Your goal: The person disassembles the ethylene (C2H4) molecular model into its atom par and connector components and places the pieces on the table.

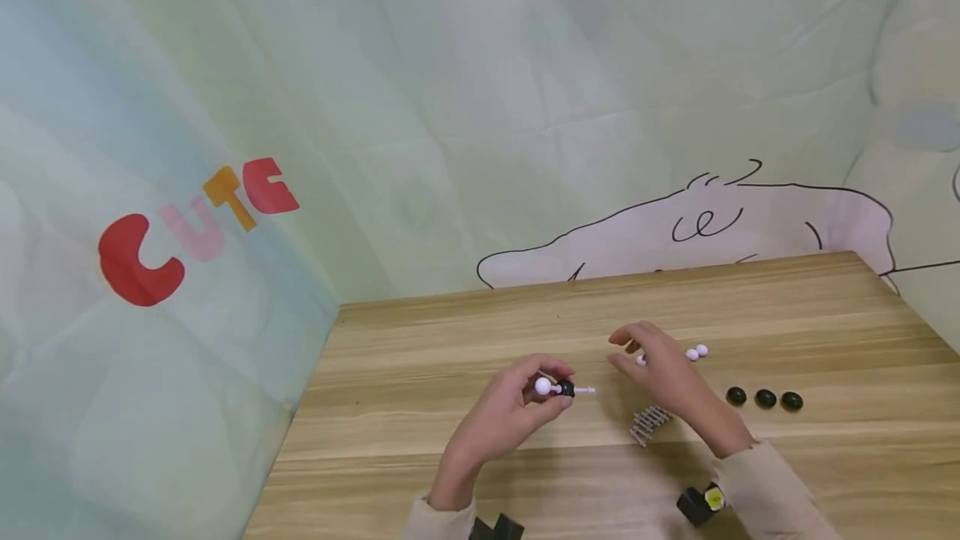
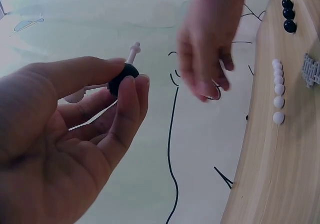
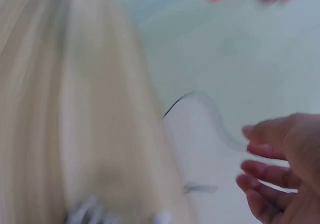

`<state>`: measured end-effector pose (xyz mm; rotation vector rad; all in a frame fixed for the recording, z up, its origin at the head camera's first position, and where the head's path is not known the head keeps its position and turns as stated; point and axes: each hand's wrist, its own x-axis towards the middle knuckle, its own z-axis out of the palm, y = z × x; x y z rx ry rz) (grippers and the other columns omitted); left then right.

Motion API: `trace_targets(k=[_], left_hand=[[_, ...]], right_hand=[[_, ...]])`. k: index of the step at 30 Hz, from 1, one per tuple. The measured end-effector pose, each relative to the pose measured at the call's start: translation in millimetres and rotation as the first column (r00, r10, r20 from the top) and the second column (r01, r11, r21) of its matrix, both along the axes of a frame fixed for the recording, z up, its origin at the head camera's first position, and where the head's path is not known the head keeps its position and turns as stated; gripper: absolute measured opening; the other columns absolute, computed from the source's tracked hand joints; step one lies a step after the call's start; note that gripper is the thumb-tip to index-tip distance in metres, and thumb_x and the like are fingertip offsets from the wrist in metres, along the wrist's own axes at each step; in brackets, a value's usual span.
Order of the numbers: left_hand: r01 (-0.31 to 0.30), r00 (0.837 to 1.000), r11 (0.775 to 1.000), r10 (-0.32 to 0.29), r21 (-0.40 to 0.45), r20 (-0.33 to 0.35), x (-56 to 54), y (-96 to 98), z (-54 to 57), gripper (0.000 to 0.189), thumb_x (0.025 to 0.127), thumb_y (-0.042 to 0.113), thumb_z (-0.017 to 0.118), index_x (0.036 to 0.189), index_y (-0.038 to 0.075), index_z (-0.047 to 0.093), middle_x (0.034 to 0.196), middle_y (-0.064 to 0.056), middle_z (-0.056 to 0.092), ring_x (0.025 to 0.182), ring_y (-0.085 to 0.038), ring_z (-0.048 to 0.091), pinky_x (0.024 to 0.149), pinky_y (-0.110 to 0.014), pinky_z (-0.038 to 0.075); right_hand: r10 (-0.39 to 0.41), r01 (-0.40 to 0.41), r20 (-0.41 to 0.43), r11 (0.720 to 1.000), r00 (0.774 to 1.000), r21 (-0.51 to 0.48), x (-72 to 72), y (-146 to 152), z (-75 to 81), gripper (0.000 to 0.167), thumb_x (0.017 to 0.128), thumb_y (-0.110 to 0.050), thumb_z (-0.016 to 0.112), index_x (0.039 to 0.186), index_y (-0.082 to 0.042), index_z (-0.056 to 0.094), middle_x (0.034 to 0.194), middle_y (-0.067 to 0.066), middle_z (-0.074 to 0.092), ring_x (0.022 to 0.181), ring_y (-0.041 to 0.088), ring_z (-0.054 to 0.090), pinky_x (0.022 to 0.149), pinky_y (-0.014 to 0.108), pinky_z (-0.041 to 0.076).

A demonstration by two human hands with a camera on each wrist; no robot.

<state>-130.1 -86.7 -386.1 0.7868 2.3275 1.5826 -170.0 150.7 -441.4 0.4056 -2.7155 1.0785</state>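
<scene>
My left hand (image 1: 501,408) pinches a black ball (image 1: 566,388) between thumb and fingertips, above the table. From the ball a pale rod (image 1: 586,390) sticks out to the right, its far end bare. Another short rod links the ball to a white ball (image 1: 542,386) on the left. In the left wrist view the fingertips cover part of the black ball (image 2: 120,82). To the right, my right hand (image 1: 663,367) hovers with bent, spread fingers and holds nothing. Behind it lies a row of white balls (image 1: 702,350), partly hidden by the hand in the head view.
Several grey rods (image 1: 649,424) lie side by side just below the right hand. Right of them, three black balls (image 1: 766,398) sit in a row on the wooden table (image 1: 390,373). A printed cloth backdrop (image 1: 450,123) rises behind the table's far edge.
</scene>
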Motion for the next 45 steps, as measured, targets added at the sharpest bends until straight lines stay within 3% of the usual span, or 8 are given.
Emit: trace_targets(k=[5,8,12,18,26,37,45], left_hand=[[-0.011,1.0,1.0,0.011,0.021,0.013,-1.2,2.9,1.6,0.023,0.09,0.008,0.065,0.112,0.002,0.059,0.105,-0.008,0.061,0.088,-0.007,0.061,0.075,-0.02,0.053],[-0.008,1.0,0.999,0.008,0.035,0.013,-0.6,4.3,2.7,0.022,0.09,0.007,0.065,0.11,0.002,0.058,0.104,-0.009,0.061,0.088,-0.006,0.062,0.075,-0.02,0.054],[0.002,1.0,0.999,-0.002,0.037,-0.004,0.1,6.5,2.9,0.021,0.089,0.006,0.066,0.108,0.003,0.059,0.104,-0.01,0.062,0.086,-0.006,0.063,0.074,-0.021,0.054],[0.044,0.996,0.999,-0.044,0.009,-0.08,0.5,7.1,2.9,0.019,0.088,0.006,0.068,0.105,0.005,0.06,0.1,-0.008,0.062,0.083,-0.007,0.061,0.074,-0.021,0.054],[0.161,0.97,0.987,-0.162,-0.021,-0.18,-1.1,1.6,2.5,0.017,0.086,0.004,0.068,0.097,0.011,0.058,0.092,-0.004,0.061,0.079,-0.004,0.056,0.072,-0.023,0.054],[0.237,0.956,0.97,-0.242,-0.051,-0.162,-3.6,-2.7,7.8,0.015,0.087,0.005,0.066,0.097,0.01,0.056,0.092,-0.005,0.061,0.079,-0.002,0.054,0.073,-0.021,0.053],[0.257,0.955,0.966,-0.258,-0.025,-0.145,-3.3,-5.3,10.5,0.014,0.087,0.005,0.066,0.098,0.008,0.057,0.091,-0.007,0.06,0.08,-0.002,0.053,0.074,-0.022,0.053]], right_hand=[[0.156,-0.14,0.061,0.967,0.986,-0.211,25.0,-4.3,30.1,0.017,0.095,-0.032,0.06,0.1,-0.017,0.066,0.087,-0.004,0.066,0.076,0.009,0.06,0.064,0.025,0.05],[0.233,-0.212,0.056,0.945,0.971,-0.25,38.1,-7.2,39.6,0.013,0.094,-0.032,0.06,0.095,-0.021,0.066,0.081,-0.008,0.065,0.072,0.006,0.059,0.062,0.024,0.049],[0.26,-0.251,0.003,0.936,0.966,-0.245,48.2,-12.0,42.8,0.002,0.092,-0.027,0.065,0.09,-0.026,0.065,0.08,-0.013,0.064,0.072,0.004,0.058,0.063,0.022,0.048],[0.278,-0.277,-0.025,0.934,0.96,-0.226,53.4,-14.2,39.1,0.004,0.091,-0.025,0.066,0.087,-0.028,0.065,0.076,-0.014,0.063,0.07,0.002,0.057,0.06,0.021,0.046],[0.35,-0.371,-0.138,0.911,0.927,-0.182,55.8,-13.0,37.6,0.013,0.088,-0.019,0.069,0.084,-0.029,0.063,0.074,-0.019,0.059,0.066,-0.001,0.052,0.054,0.02,0.043],[0.375,-0.439,-0.326,0.886,0.868,-0.151,60.0,-14.4,37.6,0.021,0.083,-0.008,0.073,0.087,-0.026,0.062,0.074,-0.017,0.058,0.067,-0.003,0.05,0.052,0.017,0.041],[0.386,-0.455,-0.346,0.878,0.855,-0.146,62.3,-15.3,36.0,0.023,0.082,-0.004,0.073,0.086,-0.023,0.061,0.073,-0.014,0.057,0.066,-0.002,0.049,0.052,0.016,0.041]])
